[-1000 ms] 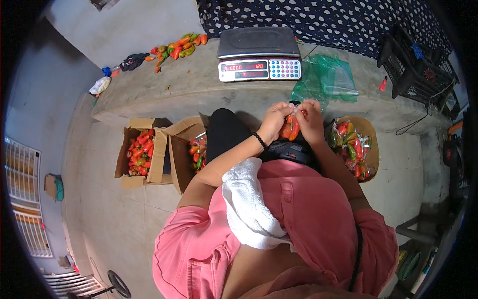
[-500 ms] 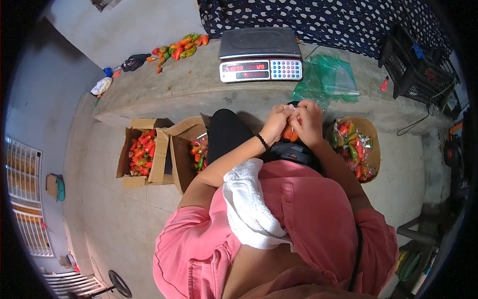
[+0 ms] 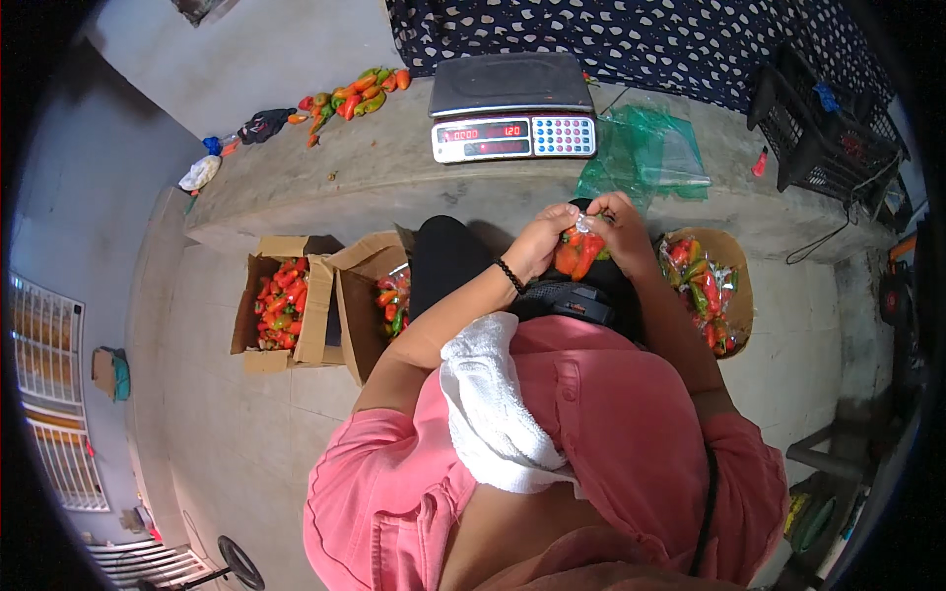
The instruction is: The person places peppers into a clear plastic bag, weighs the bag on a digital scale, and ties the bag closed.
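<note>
Two hands, left hand (image 3: 538, 241) and right hand (image 3: 622, 234), pinch a filled clear bag of peppers (image 3: 579, 256) at its top, centre frame; whether it is tied cannot be told. Bagged peppers (image 3: 705, 291) already lie in a carton (image 3: 745, 281), centre right; loose peppers (image 3: 360, 96) lie unbagged on the surface (image 3: 266, 177), upper left.

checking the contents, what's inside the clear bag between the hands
Red and orange peppers show through the clear bag, with some green at the right. The left hand and right hand cover parts of its top, and anything behind the front peppers is hidden.
</note>
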A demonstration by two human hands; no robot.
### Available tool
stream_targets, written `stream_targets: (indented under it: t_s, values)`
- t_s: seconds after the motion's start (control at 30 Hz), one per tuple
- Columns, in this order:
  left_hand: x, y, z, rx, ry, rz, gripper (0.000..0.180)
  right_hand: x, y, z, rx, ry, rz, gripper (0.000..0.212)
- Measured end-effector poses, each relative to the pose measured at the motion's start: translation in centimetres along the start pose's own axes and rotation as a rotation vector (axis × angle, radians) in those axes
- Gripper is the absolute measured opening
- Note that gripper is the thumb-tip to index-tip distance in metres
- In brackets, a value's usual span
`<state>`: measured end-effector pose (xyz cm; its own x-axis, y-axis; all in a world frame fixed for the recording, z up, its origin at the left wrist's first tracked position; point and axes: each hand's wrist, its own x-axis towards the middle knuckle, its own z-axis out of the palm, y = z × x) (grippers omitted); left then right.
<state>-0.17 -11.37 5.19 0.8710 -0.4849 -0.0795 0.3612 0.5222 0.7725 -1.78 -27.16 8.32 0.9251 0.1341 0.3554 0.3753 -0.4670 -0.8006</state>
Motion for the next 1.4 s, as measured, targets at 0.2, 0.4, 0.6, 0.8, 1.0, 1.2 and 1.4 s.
stream_targets:
  t_s: [0.2, 0.4, 0.6, 0.8, 1.0, 1.2, 1.4]
  values:
    - [-0.2, 0.5, 1.2, -0.081, 0.070, -0.058, 0.015, -0.6, -0.8, 0.0, -0.258, 0.033, -0.132, 0.013]
    - [-0.2, 0.2, 1.8, -0.005, 0.188, -0.045, 0.015, -1.1, -2.4, 0.2, -0.590, 0.184, -0.352, 0.018]
    - [-0.1, -0.2, 1.7, 0.134, 0.175, 0.011, 0.014, -1.1, -2.9, 0.0, -0.654, 0.123, -0.192, 0.018]
    - [-0.4, -0.2, 2.3, 0.212, 0.167, 0.081, 0.013, -0.5, -1.2, -0.7, -0.356, 0.085, -0.119, 0.012]
    - [-0.1, -0.8, 1.6, 0.292, 0.178, 0.082, 0.012, -0.8, -1.1, -0.3, -0.301, 0.097, -0.167, 0.010]
    - [0.0, -0.9, 1.8, 0.486, 0.126, 0.111, 0.017, -1.7, 0.5, -0.1, -0.407, 0.147, -0.500, 0.016]
    - [0.1, -0.4, 2.1, 0.386, 0.146, 0.078, 0.021, -2.1, -0.1, -0.1, -0.478, 0.246, -0.519, 0.019]
